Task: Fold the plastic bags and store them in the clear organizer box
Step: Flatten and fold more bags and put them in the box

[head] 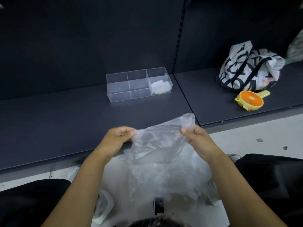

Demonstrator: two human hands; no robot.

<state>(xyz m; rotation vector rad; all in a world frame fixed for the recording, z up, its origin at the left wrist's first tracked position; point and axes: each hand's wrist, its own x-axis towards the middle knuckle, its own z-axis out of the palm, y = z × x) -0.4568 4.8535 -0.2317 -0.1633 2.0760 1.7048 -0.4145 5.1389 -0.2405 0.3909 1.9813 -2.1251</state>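
A crumpled clear plastic bag (157,145) hangs in the air over the front edge of the dark shelf. My left hand (117,138) pinches its upper left edge and my right hand (196,138) pinches its upper right edge, so the top is stretched between them. Below it, more clear plastic bags (164,179) lie heaped on my lap. The clear organizer box (138,84), split into several compartments, stands further back on the shelf. Folded plastic bags (159,87) fill its front right compartment.
A patterned black-and-white tote bag (249,69) sits at the back right of the dark shelf (65,115), with an orange and yellow hand fan (250,100) in front of it. White floor (254,136) shows to the right. More plastic lies by my left knee (105,208).
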